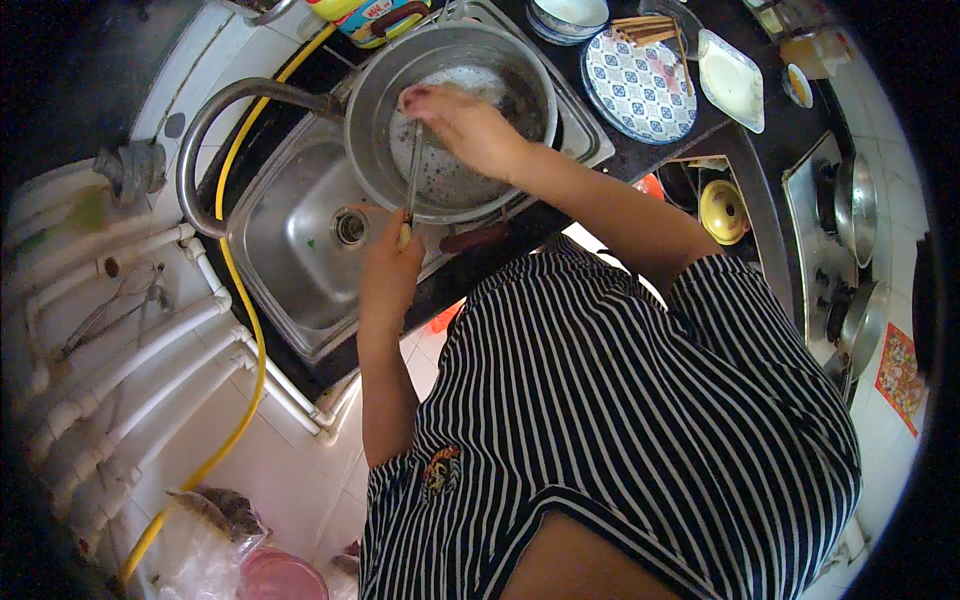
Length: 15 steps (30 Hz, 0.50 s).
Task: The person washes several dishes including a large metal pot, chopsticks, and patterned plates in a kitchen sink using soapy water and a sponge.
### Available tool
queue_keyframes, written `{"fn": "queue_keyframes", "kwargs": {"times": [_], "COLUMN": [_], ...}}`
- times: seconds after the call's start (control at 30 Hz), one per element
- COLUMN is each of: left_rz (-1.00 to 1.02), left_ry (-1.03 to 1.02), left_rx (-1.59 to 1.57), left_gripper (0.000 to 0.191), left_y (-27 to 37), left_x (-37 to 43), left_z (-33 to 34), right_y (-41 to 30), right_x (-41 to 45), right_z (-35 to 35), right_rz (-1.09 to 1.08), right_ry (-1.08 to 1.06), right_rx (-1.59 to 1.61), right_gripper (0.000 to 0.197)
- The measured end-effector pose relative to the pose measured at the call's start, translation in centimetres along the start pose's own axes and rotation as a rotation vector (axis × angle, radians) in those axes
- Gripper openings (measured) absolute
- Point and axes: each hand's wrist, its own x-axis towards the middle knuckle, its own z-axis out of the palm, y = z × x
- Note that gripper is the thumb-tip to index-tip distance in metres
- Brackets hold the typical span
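A large round metal basin (360,161) holds sudsy water and rests over the right part of the steel sink unit. My left hand (394,259) grips the yellowish handle of a long, narrow metal utensil (414,176), perhaps a knife, beside the basin's near rim. Over the suds, my right hand (465,127) is closed around something reddish (417,97) at the utensil's far end; what it is cannot be told. The bare sink bowl (292,232) with its drain lies left of the basin. A dark red elongated object (474,237) lies near the counter edge.
A curved metal faucet (196,142) and yellow hose (247,300) run along the left. Right of the basin stand stacked bowls (570,15), patterned plates (637,90) with chopsticks (645,31), and a square dish (731,79). Farther right is a stove (814,247) with pans.
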Motion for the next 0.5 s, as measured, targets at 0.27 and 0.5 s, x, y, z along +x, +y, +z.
{"fn": "queue_keyframes", "kwargs": {"times": [0.27,0.5], "left_rz": [0.049,0.025], "left_ry": [-0.003,0.016], "left_rx": [0.073,0.094], "left_gripper": [0.046,0.045], "left_y": [0.8,0.8], "left_x": [0.6,-1.6], "left_z": [-1.1,-0.8], "right_y": [-3.7,-1.3], "right_x": [-3.0,0.5], "right_z": [0.7,-1.9], "right_rz": [-0.549,-0.387], "right_ry": [-0.159,-0.256], "right_rx": [-0.296,-0.675], "right_gripper": [0.018,0.018]}}
